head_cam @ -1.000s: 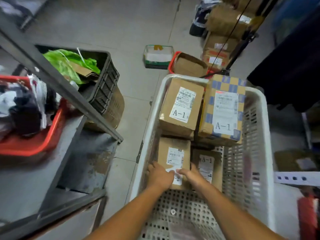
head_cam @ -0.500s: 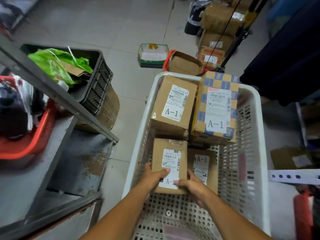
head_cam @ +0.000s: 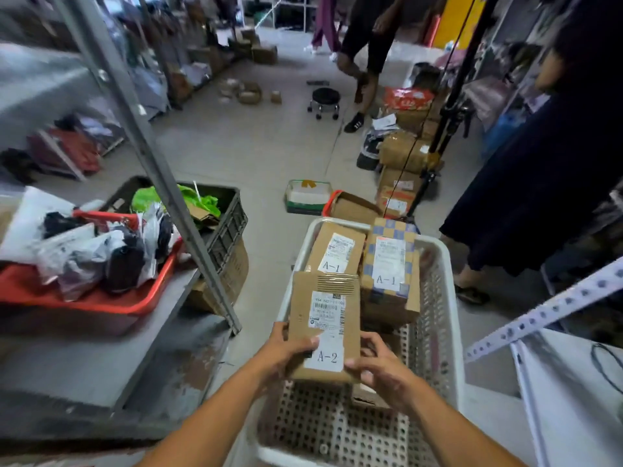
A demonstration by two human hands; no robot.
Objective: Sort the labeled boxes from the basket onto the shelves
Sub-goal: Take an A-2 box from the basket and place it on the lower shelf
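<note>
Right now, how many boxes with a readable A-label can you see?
3. The A-2 box is held by both hands above the white basket. Two A-1 boxes lie inside: plain brown, checkered. Others may be hidden underneath.

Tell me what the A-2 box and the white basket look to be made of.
A-2 box: brown cardboard, matte, by its kraft colour, taped seam and stuck-on paper label. Both hands hold it, left and right. White basket: seemingly moulded plastic, slightly glossy, by its regular punched holes and rounded rim.
</note>
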